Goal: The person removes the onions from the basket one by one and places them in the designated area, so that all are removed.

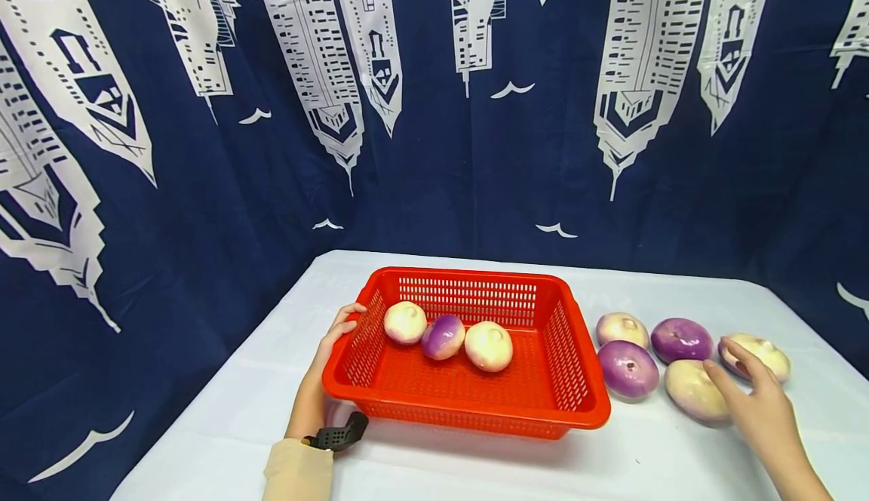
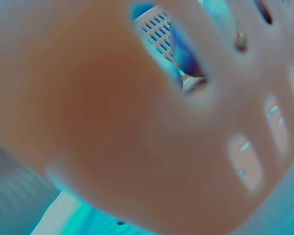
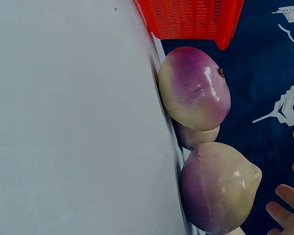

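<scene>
— Reaching for a pale turnip (image 1: 694, 389) beside the red basket (image 1: 570, 380), is it? Three already lie inside.
— Yes; the right hand (image 1: 756, 403) hovers over it, fingers spread, holding nothing. The left hand (image 1: 334, 339) grips the basket's rim. Closing round that turnip looks next.

A staged recording set, not a home: a navy skyline-print curtain (image 1: 475, 146) hangs at twelve o'clock behind a white-covered table (image 1: 475, 463).
</scene>
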Demonstrator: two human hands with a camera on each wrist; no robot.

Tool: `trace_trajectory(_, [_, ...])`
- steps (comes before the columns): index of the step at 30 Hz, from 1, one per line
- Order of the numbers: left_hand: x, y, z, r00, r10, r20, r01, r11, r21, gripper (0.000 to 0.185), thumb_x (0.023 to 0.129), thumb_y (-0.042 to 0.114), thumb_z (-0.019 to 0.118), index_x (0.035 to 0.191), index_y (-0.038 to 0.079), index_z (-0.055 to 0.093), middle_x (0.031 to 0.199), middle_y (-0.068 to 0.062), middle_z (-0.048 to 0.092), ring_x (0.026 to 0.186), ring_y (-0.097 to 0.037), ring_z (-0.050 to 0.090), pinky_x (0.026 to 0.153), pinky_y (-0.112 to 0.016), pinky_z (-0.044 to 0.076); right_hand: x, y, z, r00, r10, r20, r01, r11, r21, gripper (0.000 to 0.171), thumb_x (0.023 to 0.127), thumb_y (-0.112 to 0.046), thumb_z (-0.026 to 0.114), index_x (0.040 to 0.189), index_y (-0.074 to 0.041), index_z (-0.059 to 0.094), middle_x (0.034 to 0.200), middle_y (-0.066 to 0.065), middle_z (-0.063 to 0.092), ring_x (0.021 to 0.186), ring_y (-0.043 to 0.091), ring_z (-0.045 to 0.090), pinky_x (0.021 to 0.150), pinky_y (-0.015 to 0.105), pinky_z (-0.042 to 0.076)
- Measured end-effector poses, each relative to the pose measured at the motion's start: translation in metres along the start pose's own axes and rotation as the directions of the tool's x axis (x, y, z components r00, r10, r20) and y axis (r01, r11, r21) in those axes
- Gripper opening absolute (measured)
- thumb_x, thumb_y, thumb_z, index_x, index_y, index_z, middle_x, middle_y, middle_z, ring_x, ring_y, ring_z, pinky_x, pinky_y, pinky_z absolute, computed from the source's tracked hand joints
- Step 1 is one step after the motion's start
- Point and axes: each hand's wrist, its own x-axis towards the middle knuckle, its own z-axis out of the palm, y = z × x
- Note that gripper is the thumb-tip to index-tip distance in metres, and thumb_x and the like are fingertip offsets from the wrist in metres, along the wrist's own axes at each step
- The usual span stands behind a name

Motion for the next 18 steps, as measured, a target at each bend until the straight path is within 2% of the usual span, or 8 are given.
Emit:
trace_trajectory(4, [0.001, 0.001, 0.0, 1.0, -0.018, -0.022, 0.018, 1.0, 0.004, 0.038, 0.092, 0.003, 0.015, 0.108, 0.023, 0.042, 0.108, 0.002, 0.044, 0.094, -0.009, 0.048, 0.081, -0.021, 0.043, 0.0, -0.001, 0.0, 1.0, -0.002, -0.013, 0.003, 1.0, 0.021, 0.061, 0.093, -0.035, 0.044, 0.142, -0.008, 0.02, 0.141, 0.032, 0.021, 0.127, 0.052, 0.019, 0.098, 0.067, 0.013])
trace_trajectory(7, [0.001, 0.001, -0.001, 1.0, -0.012, -0.013, 0.012, 1.0, 0.002, 0.038, 0.092, 0.003, 0.015, 0.109, 0.023, 0.042, 0.108, 0.003, 0.045, 0.093, -0.009, 0.049, 0.081, -0.021, 0.043, -0.001, -0.003, -0.001, 1.0, 0.007, -0.009, -0.007, 0.999, 0.038, 0.062, 0.093, -0.035, 0.044, 0.143, -0.011, 0.019, 0.142, 0.03, 0.019, 0.128, 0.051, 0.019, 0.099, 0.067, 0.012])
trace_trajectory(12, [0.002, -0.001, -0.002, 0.999, 0.048, 0.024, -0.048, 0.999, -0.004, 0.042, 0.091, 0.0, 0.014, 0.109, 0.023, 0.044, 0.108, 0.008, 0.048, 0.094, -0.005, 0.049, 0.082, -0.019, 0.042, -0.003, -0.01, -0.004, 0.999, 0.031, 0.023, -0.032, 0.997, 0.068, 0.063, 0.093, -0.038, 0.042, 0.145, -0.016, 0.015, 0.142, 0.03, 0.019, 0.128, 0.05, 0.017, 0.099, 0.067, 0.011])
trace_trajectory(13, [0.002, -0.002, -0.002, 0.998, 0.058, 0.027, -0.058, 0.998, 0.0, 0.043, 0.091, 0.0, 0.014, 0.109, 0.024, 0.045, 0.107, 0.009, 0.048, 0.094, -0.005, 0.05, 0.082, -0.018, 0.042, -0.004, -0.012, -0.004, 0.999, 0.035, 0.028, -0.037, 0.997, 0.071, 0.062, 0.093, -0.038, 0.041, 0.145, -0.017, 0.014, 0.142, 0.031, 0.019, 0.135, 0.04, 0.018, 0.099, 0.067, 0.012])
trace_trajectory(14, [0.002, -0.002, -0.002, 0.997, 0.07, 0.027, -0.07, 0.998, 0.002, 0.044, 0.091, -0.001, 0.014, 0.108, 0.024, 0.046, 0.107, 0.009, 0.048, 0.094, -0.004, 0.05, 0.082, -0.018, 0.042, -0.005, -0.013, -0.005, 0.999, 0.038, 0.034, -0.04, 0.996, 0.073, 0.062, 0.093, -0.039, 0.041, 0.146, -0.018, 0.013, 0.141, 0.031, 0.02, 0.135, 0.038, 0.017, 0.099, 0.067, 0.012])
trace_trajectory(16, [0.001, -0.003, -0.002, 0.998, 0.063, 0.027, -0.063, 0.998, 0.009, 0.044, 0.091, 0.0, 0.014, 0.108, 0.024, 0.046, 0.107, 0.008, 0.048, 0.093, -0.004, 0.05, 0.081, -0.018, 0.042, -0.007, -0.016, -0.005, 0.999, 0.033, 0.041, -0.036, 0.996, 0.079, 0.062, 0.094, -0.04, 0.039, 0.146, -0.019, 0.012, 0.141, 0.032, 0.02, 0.138, 0.008, 0.018, 0.099, 0.067, 0.014])
trace_trajectory(18, [0.001, -0.003, -0.002, 0.998, 0.05, 0.027, -0.05, 0.999, 0.018, 0.042, 0.091, 0.001, 0.014, 0.109, 0.025, 0.044, 0.108, 0.007, 0.047, 0.093, -0.005, 0.05, 0.081, -0.019, 0.043, -0.008, -0.018, -0.004, 0.999, 0.017, 0.04, -0.02, 0.997, 0.08, 0.062, 0.094, -0.04, 0.038, 0.146, -0.02, 0.011, 0.144, 0.028, 0.019, 0.125, -0.016, 0.017, 0.11, 0.047, 0.019])
